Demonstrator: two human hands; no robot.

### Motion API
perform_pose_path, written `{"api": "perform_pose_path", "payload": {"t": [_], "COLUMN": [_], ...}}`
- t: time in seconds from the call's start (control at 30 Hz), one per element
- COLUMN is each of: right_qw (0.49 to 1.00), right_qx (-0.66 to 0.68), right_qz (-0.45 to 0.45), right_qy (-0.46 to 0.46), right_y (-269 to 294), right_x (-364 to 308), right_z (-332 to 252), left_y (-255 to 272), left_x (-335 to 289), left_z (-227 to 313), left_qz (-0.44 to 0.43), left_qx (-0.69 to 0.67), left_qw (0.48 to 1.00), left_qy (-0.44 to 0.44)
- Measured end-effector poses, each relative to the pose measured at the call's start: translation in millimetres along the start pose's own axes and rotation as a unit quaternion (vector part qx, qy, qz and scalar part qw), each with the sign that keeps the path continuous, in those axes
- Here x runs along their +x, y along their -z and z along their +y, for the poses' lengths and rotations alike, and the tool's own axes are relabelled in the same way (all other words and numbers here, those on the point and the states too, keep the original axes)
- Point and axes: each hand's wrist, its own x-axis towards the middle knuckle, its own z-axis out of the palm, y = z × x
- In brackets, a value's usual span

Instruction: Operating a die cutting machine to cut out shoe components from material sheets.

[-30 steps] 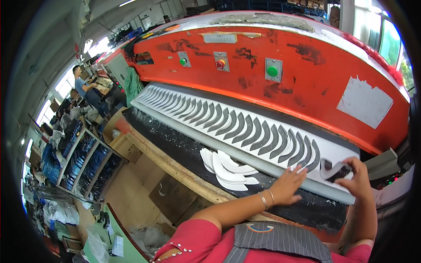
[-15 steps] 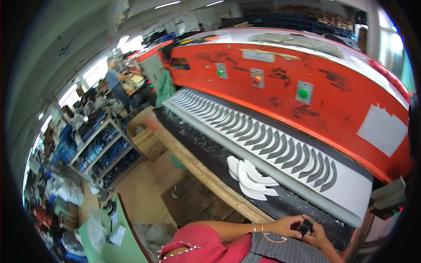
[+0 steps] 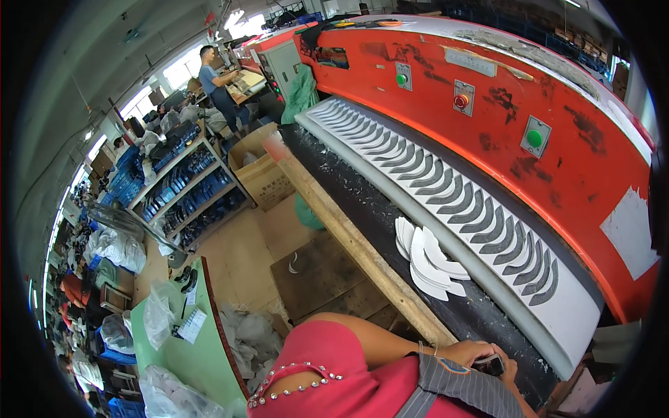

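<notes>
At the lower right, by the front edge of the machine bed, my left hand [image 3: 465, 352] and my right hand [image 3: 511, 368] are together. Between them they hold a small dark device [image 3: 490, 364] with a shiny face; its exact kind is not clear. The fingers of both hands are closed round it, partly hiding it. Just beyond, a loose pile of white curved pieces [image 3: 426, 261] lies on the black bed [image 3: 348, 181]. Behind the pile, a long white board [image 3: 575, 327] carries a row of several dark grey curved pieces [image 3: 481, 223].
A red machine beam [image 3: 425, 90] with green buttons [image 3: 534, 138] and a red one [image 3: 461, 102] stands behind the board. A wooden rail [image 3: 369, 258] edges the bed. At left are a green table [image 3: 216, 348], a loaded shelf rack [image 3: 188, 184], a carton [image 3: 268, 181] and another person [image 3: 219, 87].
My view has swung left, so the machine sits farther right in the picture. Both hands still hold the small device, whose shiny face now shows more.
</notes>
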Motion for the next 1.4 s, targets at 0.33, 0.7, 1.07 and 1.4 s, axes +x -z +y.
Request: {"api": "perform_pose_path", "payload": {"t": [0.33,0.7,1.07,1.4], "right_qw": [0.954,0.928,0.915,0.886], "right_qx": [0.283,0.256,0.309,0.362], "right_qz": [0.074,0.266,0.246,0.279], "right_qy": [-0.061,-0.059,-0.088,-0.077], "right_y": [5,-42,-24,4], "right_x": [17,54,6,-8], "right_z": [-26,-64,-85,-105], "left_y": [-11,10,21,38], "left_x": [25,24,-7,-16], "left_z": [13,-6,40,46], "left_qz": [0.276,0.355,0.100,0.082], "left_qx": [-0.163,-0.263,0.028,0.302], "left_qw": [0.947,0.892,0.988,0.930], "left_qy": [0.039,0.094,0.111,-0.194]}}
